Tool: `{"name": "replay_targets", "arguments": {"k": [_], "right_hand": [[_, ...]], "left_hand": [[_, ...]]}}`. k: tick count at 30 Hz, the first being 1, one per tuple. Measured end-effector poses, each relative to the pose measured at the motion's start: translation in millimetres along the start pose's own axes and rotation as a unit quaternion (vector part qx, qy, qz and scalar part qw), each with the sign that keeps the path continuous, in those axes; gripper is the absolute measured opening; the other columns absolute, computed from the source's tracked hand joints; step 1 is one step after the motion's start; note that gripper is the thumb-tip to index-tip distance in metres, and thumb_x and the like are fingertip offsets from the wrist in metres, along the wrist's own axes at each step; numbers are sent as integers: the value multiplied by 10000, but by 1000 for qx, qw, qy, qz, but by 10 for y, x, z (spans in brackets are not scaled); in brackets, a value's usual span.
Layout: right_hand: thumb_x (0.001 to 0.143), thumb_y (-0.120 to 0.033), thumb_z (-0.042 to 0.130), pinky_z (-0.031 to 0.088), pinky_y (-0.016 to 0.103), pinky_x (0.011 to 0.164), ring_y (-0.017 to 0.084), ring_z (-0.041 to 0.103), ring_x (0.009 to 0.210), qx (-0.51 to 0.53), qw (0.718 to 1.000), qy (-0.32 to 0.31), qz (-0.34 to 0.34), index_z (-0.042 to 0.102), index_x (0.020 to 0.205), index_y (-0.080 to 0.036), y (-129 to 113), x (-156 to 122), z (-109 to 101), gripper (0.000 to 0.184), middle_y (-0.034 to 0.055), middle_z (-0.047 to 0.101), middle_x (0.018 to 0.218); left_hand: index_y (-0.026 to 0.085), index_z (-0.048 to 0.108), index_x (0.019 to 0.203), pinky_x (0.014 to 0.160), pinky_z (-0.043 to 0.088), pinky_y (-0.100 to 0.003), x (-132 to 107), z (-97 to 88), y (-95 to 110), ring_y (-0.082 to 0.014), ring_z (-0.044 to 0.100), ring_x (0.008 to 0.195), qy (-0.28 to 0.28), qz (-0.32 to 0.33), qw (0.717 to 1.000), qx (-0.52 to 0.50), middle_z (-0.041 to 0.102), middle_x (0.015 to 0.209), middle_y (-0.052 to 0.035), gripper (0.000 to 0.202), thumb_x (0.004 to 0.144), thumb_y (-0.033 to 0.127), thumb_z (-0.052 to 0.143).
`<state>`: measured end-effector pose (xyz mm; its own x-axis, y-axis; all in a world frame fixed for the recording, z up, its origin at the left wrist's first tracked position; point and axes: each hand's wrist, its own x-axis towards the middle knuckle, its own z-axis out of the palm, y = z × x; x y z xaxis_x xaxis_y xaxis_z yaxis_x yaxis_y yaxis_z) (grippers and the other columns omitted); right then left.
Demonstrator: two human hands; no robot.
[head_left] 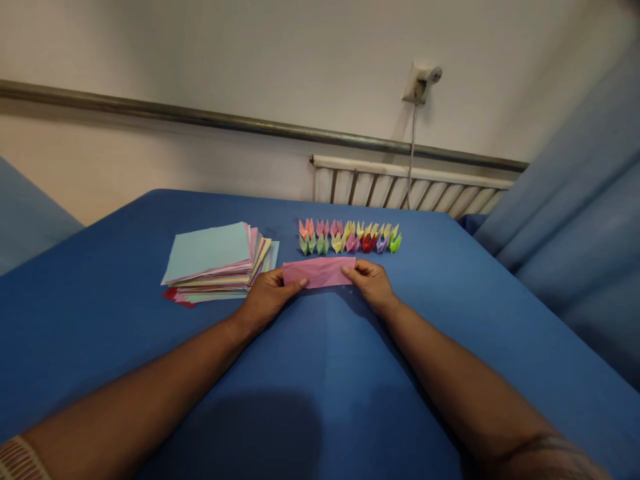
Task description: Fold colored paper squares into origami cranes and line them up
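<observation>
Your left grip [270,293] and your right grip [375,285] are both closing tightly on a creased pink paper rectangle [323,272], thumbs pressing its near face and fingers tucking behind, with only the sheet's thickness separating them. The rectangle is stretching lengthwise between your two grips; whether its lower edge is touching the broad blue desk [450,300] below, you cannot tell. Just left of your left grip, a thick, uneven stack of coloured paper sheets [213,253] is lying with a light blue sheet on top and a red corner jutting out underneath. Beyond your grips, two close rows of small folded-paper figures [369,243] are standing, showing coral, pink, yellow, green, red, lavender and lime. Far to the right of your right grip, a blue fabric curtain [565,200] is hanging.
</observation>
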<state>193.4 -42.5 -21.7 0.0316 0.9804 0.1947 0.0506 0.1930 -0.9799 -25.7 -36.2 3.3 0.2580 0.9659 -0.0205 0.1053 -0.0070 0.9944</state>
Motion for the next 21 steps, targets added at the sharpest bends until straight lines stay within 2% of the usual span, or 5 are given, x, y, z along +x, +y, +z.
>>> {"name": "replay_targets", "arguments": {"k": [5, 9, 11, 18, 21], "right_hand": [[739, -492, 650, 402, 256, 582, 116, 469, 566, -32, 999, 5, -19, 598, 613, -185, -20, -9, -13, 336, -29, 534, 578], [690, -510, 693, 461, 275, 668, 146, 571, 705, 39, 999, -15, -1, 648, 789, -195, -52, -39, 35, 333, 1, 646, 758], [652, -495, 731, 474, 281, 688, 153, 595, 748, 69, 997, -24, 16, 656, 869, -194, -57, -56, 72, 378, 16, 674, 835], [622, -433, 765, 482, 315, 751, 151, 610, 720, 121, 991, -4, 51, 682, 810, -175, -54, -82, 142, 330, 25, 699, 809], [617, -443, 759, 477, 285, 684, 135, 582, 663, 111, 992, 16, 52, 678, 774, -177, -46, -65, 136, 319, 7, 681, 748]], "left_hand": [[147, 703, 1024, 781, 512, -316, -2, -11, 36, -211, 646, 881, 9, 27, 1000, -2, 724, 983, -71, 441, 711, 458, 708], [150, 710, 800, 578, 457, -238, -24, 0, 60, -153, 593, 619, 40, 47, 995, 73, 678, 661, -10, 319, 726, 460, 685], [154, 692, 741, 534, 430, -225, -46, 17, 77, -138, 568, 560, 52, 55, 993, 95, 647, 593, 6, 299, 734, 452, 679], [158, 678, 745, 563, 462, -222, -96, 70, 128, -135, 602, 588, 58, 55, 994, 76, 669, 631, 1, 278, 731, 435, 694], [155, 678, 739, 570, 474, -228, -90, 67, 127, -136, 605, 589, 51, 45, 996, 56, 669, 642, -3, 296, 715, 449, 706]]}}
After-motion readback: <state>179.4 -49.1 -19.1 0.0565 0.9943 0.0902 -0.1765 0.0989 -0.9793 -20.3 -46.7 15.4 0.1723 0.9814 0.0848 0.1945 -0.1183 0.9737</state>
